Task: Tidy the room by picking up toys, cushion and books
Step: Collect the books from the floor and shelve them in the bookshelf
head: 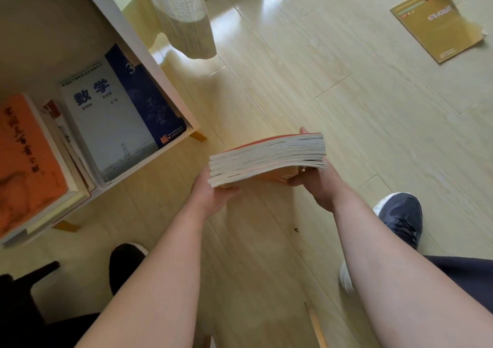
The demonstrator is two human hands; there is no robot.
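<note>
Both hands, left hand [213, 190] and right hand [317, 184], grasp the book stack [266, 158] beside the shelf [170, 99]. Shelving seems next. A yellow book [437, 23] lies well beyond.

Two hands, a left hand [213, 194] and a right hand [318, 187]; one stack of thin books [268, 158], too tightly packed to count; one yellow book [437, 21]; at least four shelved books [106, 118]; two shoes [400, 216]; one curtain [184, 13]

Soft daylight glares off the floor [266, 40]; edges bend, slightly blurred.
</note>
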